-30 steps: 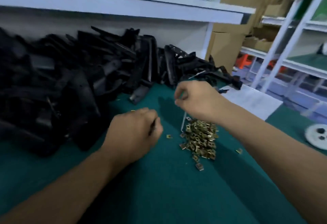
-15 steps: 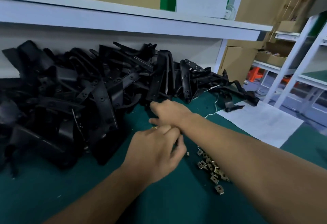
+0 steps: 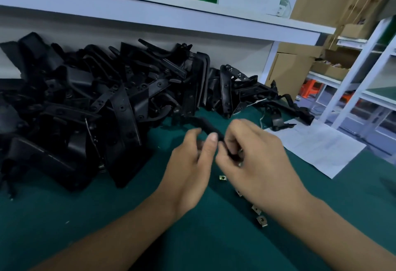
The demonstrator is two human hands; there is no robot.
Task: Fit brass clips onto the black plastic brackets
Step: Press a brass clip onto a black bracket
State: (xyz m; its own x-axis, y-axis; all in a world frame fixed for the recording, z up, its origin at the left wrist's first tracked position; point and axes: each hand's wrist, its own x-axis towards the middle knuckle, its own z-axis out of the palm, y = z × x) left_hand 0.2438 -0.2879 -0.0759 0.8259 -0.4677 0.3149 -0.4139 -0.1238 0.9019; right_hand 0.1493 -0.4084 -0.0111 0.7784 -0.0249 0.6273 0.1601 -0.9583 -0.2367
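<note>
A large heap of black plastic brackets [image 3: 102, 108] fills the left and back of the green table. One black bracket [image 3: 209, 126] is lifted just in front of the heap, held between both hands. My right hand [image 3: 250, 155] grips its near end, and a glint of a brass clip shows at its fingers. My left hand [image 3: 192, 163] pinches the bracket's middle with thumb and fingers. Several loose brass clips [image 3: 261, 220] lie on the table under my right forearm, and a single clip [image 3: 222, 177] sits between my wrists.
A white paper sheet [image 3: 317, 148] lies at the right on the green table [image 3: 85, 217]. A white shelf [image 3: 150, 11] overhangs the heap. Cardboard boxes [image 3: 293, 71] and white racks [image 3: 364, 73] stand to the right beyond the table edge.
My right hand reached to the heap, took a black bracket and drew it back toward me. My left hand came up to meet it. The view tilted up, away from the clip pile.
</note>
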